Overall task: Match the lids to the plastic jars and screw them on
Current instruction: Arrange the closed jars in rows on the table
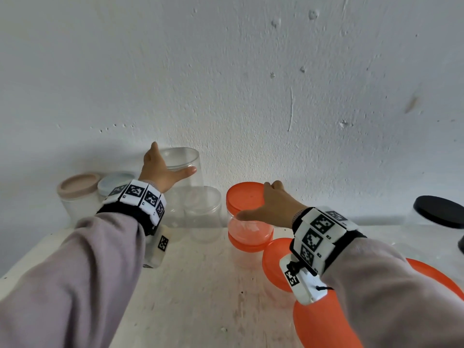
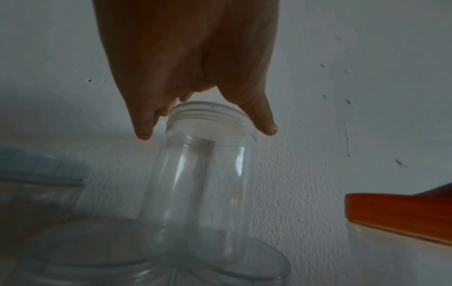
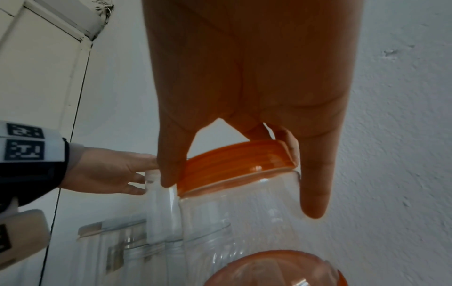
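A tall clear jar (image 1: 187, 177) with a bare threaded neck (image 2: 208, 114) stands against the wall. My left hand (image 1: 173, 159) spans its neck, fingers (image 2: 143, 127) on one side and thumb on the other, fairly straight. Whether they press the neck is unclear. To the right, my right hand (image 1: 254, 200) grips the orange lid (image 1: 244, 197) sitting on a wide clear jar (image 1: 249, 229), thumb on the near edge and fingers (image 3: 291, 152) over the far edge. In the right wrist view the lid (image 3: 234, 160) sits slightly tilted on the jar.
Beige-lidded (image 1: 77, 188) and pale-blue-lidded (image 1: 114, 180) jars stand at the back left. A short clear-lidded jar (image 1: 203, 205) sits in front of the tall one. Two orange-lidded jars (image 1: 275, 262) (image 1: 324, 322) lie under my right forearm. A black-lidded jar (image 1: 439, 212) stands far right. The wall is close behind.
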A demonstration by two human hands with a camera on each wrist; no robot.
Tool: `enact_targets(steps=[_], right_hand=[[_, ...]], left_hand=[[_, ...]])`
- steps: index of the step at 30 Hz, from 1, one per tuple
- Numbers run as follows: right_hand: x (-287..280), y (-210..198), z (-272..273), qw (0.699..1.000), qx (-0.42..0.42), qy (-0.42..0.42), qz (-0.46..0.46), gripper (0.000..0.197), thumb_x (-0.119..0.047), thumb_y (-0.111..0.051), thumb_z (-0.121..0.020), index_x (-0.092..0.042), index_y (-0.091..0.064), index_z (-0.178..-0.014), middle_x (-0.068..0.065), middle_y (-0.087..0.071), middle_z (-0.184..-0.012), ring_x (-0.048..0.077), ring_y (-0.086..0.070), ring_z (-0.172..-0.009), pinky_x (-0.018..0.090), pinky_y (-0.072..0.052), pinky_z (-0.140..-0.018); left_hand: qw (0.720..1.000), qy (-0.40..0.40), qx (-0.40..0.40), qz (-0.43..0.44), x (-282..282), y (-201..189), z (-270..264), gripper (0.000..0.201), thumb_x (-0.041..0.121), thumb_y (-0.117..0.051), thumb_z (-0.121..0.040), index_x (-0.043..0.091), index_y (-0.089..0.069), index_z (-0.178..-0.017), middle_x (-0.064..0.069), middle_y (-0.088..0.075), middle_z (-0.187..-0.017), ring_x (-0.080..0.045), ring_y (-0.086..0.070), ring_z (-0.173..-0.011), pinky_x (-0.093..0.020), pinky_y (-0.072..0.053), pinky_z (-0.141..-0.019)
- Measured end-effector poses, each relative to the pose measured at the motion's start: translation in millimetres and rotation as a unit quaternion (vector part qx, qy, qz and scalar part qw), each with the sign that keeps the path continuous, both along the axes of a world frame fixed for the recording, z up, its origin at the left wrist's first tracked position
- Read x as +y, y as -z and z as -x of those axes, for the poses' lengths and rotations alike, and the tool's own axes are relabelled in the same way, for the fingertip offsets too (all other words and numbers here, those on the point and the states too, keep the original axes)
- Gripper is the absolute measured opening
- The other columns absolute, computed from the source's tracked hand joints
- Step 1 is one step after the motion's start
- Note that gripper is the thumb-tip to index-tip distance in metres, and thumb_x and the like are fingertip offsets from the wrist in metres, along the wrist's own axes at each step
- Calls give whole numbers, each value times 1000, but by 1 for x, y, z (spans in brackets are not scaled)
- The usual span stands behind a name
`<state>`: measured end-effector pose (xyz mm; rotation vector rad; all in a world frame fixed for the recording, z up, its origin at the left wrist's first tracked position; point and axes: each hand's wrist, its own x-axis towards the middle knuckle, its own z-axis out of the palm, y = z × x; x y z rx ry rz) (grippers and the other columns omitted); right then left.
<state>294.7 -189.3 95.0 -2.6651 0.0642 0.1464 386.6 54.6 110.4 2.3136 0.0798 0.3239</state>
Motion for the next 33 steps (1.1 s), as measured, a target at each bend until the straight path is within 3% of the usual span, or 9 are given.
enact_targets(steps=[3,6,9,12,17,21,25,29,33], right_hand=[[-1,0,2,1000,7,-6,1,116,-68,-68,-69,-6,-11,-149,9,-22,-146,30,-39,-128,44,-43,-100],[-5,-4,9,1000,20,-18,6,118,-67,-68,-70,-10,-2,-151,10,-17,-151,31,-34,-133,47,-40,-104],[-15,-9,25,1000,-6,-22,-14,102,-60,-69,-74,-13,-16,-148,9,-27,-145,30,-38,-128,47,-42,-101],[-29,-13,53,999,-32,-19,-28,91,-56,-66,-79,-15,-23,-147,6,-33,-145,25,-37,-130,38,-37,-102],[-49,-3,114,998,-26,8,-52,86,-57,-66,-78,-18,-29,-146,0,-38,-144,16,-43,-123,24,-36,-88],[-55,30,154,998,44,40,-30,98,-63,-69,-71,-21,-24,-148,1,-31,-146,20,-36,-130,35,-37,-102],[-52,64,173,993,95,69,11,115,-68,-69,-65,-21,-8,-150,2,-19,-146,27,-24,-135,44,-32,-108],[-53,72,184,993,81,85,-15,118,-65,-70,-65,-20,-3,-150,2,-17,-142,26,-23,-131,40,-36,-105],[-62,47,198,998,24,62,-24,110,-67,-66,-63,-24,-10,-148,-6,-20,-135,20,-26,-126,34,-36,-101]], left_hand=[[999,10,-19,-32,0,-4,10,121,51,-77,-66,11,0,-150,-8,-6,-157,-23,-9,-145,-38,-14,-117],[995,31,-74,-56,-6,-4,26,109,44,-76,-71,8,-10,-149,-10,-14,-155,-23,-12,-144,-34,-15,-116],[990,66,-115,-53,-19,1,49,92,37,-74,-77,9,-21,-147,-10,-23,-151,-22,-22,-140,-30,-20,-113],[985,107,-120,-55,-34,8,72,82,35,-71,-81,11,-27,-145,-8,-29,-151,-20,-28,-138,-25,-22,-108],[978,184,-72,-60,-59,24,101,82,41,-67,-82,14,-24,-147,-4,-30,-151,-16,-29,-138,-24,-23,-106],[975,208,-26,-68,-76,29,112,86,42,-67,-83,14,-19,-148,-4,-25,-153,-17,-27,-139,-26,-23,-108],[974,204,-4,-100,-90,26,114,87,41,-65,-85,10,-15,-149,-7,-20,-154,-18,-22,-141,-26,-21,-110],[975,191,29,-108,-101,24,112,91,46,-63,-85,7,-11,-149,-10,-18,-155,-20,-22,-141,-27,-22,-109],[977,178,54,-106,-109,24,109,97,51,-61,-83,7,-6,-150,-11,-15,-155,-23,-22,-141,-30,-24,-110]])
